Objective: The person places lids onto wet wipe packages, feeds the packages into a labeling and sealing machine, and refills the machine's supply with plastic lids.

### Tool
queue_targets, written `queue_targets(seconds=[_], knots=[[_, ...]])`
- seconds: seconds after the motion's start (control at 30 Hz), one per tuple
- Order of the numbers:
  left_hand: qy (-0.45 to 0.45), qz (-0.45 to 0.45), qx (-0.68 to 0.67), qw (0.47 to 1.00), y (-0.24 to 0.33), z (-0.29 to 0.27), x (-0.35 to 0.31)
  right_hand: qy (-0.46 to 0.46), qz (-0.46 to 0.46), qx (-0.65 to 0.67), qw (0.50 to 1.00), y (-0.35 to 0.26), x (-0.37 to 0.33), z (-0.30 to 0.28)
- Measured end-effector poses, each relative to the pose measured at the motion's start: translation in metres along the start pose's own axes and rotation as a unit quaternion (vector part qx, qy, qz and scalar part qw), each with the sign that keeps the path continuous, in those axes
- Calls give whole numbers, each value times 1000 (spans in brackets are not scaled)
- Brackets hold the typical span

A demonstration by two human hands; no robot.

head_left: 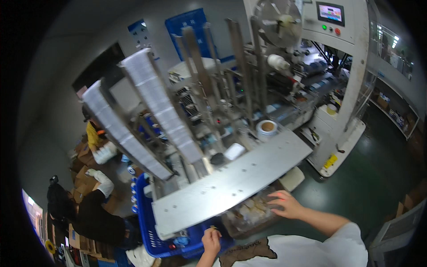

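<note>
My left hand (211,240) is closed below the front edge of a long metal plate (231,180). A tiny yellowish bit shows at its fingertips, too small to name. My right hand (286,205) reaches in from the right with its fingers apart, over the right side of a brown box (241,233). Inside that box lie clear plastic bags (249,211) with pale yellowish contents. Under the plate's left end stands a blue plastic basket (149,236). On the machine behind the plate, two tall stacks of white sheets (155,100) lean in metal guides.
A roll of tape or labels (267,129), a white block (234,151) and a dark round piece (217,159) sit behind the plate. Upper right is a control panel (331,14). Two people (95,220) work among cardboard boxes (82,182) on the left.
</note>
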State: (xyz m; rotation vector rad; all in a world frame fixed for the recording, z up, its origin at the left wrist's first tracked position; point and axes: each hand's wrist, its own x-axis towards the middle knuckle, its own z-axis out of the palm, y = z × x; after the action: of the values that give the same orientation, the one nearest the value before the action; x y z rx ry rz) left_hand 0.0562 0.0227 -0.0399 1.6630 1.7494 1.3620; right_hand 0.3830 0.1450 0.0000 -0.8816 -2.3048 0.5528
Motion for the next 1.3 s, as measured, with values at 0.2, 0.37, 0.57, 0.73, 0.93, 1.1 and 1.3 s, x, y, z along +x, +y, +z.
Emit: queue_targets(seconds=[0.2, 0.37, 0.57, 0.73, 0.93, 1.1, 1.3], knots=[[-241, 13, 223, 944, -23, 168, 10, 208, 383, 73, 897, 39, -197, -52], [-419, -217, 427, 771, -42, 263, 70, 188, 361, 88, 909, 59, -238, -87], [-535, 29, 260, 803, 88, 341, 94, 226, 371, 155, 887, 107, -217, -125], [-337, 336, 40, 879, 205, 370, 176, 200, 338, 122, 912, 180, -181, -190], [-259, 363, 111, 888, 203, 440, 303, 174, 343, 66, 921, 282, -138, -277], [-351, 374, 138, 847, 187, 485, 322, 228, 379, 128, 888, 382, -97, -330], [-358, 363, 195, 838, 175, 486, 327, 347, 286, 319, 834, 510, 36, -355]])
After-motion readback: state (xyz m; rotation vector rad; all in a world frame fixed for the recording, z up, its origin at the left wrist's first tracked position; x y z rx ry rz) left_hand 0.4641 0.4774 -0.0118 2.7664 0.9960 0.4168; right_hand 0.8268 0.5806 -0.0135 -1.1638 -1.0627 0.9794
